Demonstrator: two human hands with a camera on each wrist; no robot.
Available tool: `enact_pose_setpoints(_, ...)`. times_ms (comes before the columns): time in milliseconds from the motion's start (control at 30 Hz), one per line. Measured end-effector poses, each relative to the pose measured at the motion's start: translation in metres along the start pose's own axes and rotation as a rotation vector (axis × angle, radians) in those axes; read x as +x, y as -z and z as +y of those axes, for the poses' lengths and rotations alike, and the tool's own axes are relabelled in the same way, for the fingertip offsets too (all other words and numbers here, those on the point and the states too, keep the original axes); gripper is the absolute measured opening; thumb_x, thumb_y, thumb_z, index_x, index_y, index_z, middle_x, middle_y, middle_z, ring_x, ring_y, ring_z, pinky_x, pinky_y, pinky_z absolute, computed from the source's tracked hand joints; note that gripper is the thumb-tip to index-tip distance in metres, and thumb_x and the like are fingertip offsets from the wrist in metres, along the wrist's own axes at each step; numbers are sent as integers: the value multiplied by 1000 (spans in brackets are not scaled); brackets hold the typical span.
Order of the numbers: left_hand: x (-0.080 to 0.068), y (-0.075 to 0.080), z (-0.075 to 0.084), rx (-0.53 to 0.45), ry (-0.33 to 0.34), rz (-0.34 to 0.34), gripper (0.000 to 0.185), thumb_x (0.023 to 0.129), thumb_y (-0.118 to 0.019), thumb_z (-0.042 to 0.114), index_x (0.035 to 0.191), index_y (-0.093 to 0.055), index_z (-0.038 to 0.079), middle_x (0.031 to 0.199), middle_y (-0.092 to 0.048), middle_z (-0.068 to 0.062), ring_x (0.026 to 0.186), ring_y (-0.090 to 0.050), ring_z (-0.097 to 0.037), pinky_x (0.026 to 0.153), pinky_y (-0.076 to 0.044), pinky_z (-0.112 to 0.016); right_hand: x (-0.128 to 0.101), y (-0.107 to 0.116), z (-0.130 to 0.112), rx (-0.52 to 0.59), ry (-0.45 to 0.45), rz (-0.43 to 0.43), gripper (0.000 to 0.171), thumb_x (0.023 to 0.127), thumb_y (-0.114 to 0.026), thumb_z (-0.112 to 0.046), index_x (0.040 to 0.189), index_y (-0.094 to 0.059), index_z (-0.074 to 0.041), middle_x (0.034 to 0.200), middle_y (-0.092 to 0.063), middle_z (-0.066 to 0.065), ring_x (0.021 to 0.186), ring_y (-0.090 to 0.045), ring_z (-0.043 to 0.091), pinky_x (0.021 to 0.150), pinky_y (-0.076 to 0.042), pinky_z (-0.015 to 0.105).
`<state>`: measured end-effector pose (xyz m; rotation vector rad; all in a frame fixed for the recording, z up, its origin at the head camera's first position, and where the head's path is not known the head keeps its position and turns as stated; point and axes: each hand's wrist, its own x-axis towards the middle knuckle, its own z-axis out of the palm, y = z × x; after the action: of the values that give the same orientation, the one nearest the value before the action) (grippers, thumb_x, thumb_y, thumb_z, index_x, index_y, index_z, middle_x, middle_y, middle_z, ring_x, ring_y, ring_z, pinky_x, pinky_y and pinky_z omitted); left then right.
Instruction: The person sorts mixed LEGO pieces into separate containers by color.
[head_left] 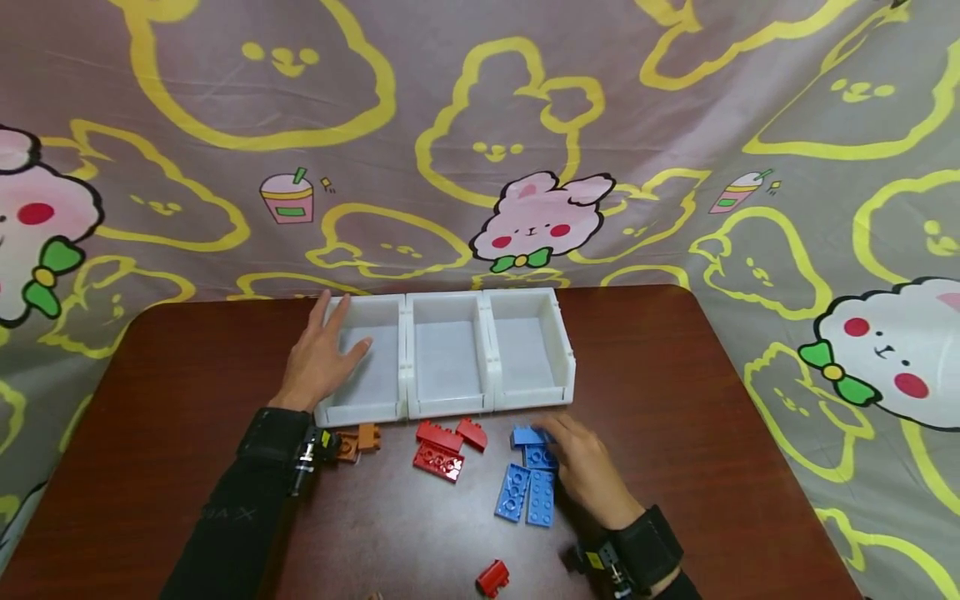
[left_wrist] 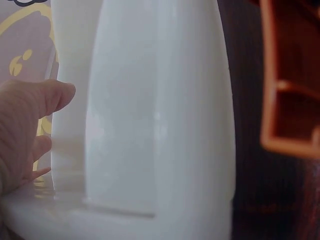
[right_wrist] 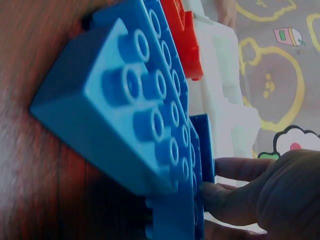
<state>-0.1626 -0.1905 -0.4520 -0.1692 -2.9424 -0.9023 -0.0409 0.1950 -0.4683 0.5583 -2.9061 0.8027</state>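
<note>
My left hand lies flat with straight fingers over the left end of a row of three white bins, its palm on the near-left corner. The left wrist view shows its fingers against the white bin wall. My right hand reaches onto a cluster of blue bricks, and its fingertips pinch the blue brick nearest the bins. Close up in the right wrist view, those fingers grip the edge of a blue brick behind a larger blue brick.
Red bricks lie before the middle bin and orange-brown bricks by my left wrist. One lone red brick sits near the front edge. The dark wooden table is backed by a patterned cloth.
</note>
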Motion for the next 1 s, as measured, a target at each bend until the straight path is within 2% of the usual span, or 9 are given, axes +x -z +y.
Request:
enact_pose_setpoints(100,0,1,1,0,8,0,81,95,-61,39,157,-16,13,162,0,-13,132,-32,-50,92,-38,-65,-2,1,4,35,0,-16,48,80,-63,21,118,-66,-7,113,-64,4,103,-62,19,85,-53,39)
enact_pose_setpoints(267,-1,1,0,-4,0,12,80,96,-61,38,157,-17,11,161,-1,-15,131,-32,-52,93,-36,-66,-2,0,11,67,16,14,48,79,-60,25,119,-65,-2,111,-65,8,101,-64,21,83,-53,40)
enact_pose_setpoints(433,-1,1,0,-2,-8,16,79,96,-60,38,157,-17,11,161,-2,-16,131,-32,-52,93,-36,-67,3,-1,15,78,5,22,43,84,-59,21,119,-65,-3,111,-65,7,99,-64,19,83,-53,40)
enact_pose_setpoints(633,0,0,0,-12,2,19,79,95,-61,37,157,-18,12,161,-3,-16,133,-31,-51,94,-35,-67,10,-1,16,27,15,27,33,88,-59,14,114,-68,-4,109,-63,6,96,-62,17,82,-53,39)
enact_pose_setpoints(767,0,-1,0,-16,8,14,79,96,-61,38,157,-17,13,161,-2,-15,133,-31,-51,94,-35,-67,11,-1,12,-13,-31,32,25,91,-62,6,113,-68,-4,109,-62,9,94,-61,18,81,-54,40)
enact_pose_setpoints(900,0,-1,1,-16,7,15,79,96,-61,37,157,-17,13,161,-1,-15,133,-30,-50,94,-35,-67,4,1,3,-84,-29,64,23,90,-69,-5,113,-69,-4,111,-62,11,95,-60,23,81,-52,42)
enact_pose_setpoints(1000,0,-1,1,-16,8,11,79,96,-61,38,157,-17,13,162,0,-14,134,-29,-50,95,-34,-67,-8,0,-6,-163,6,43,27,91,-69,-14,117,-70,-6,116,-63,13,103,-58,29,83,-49,48)
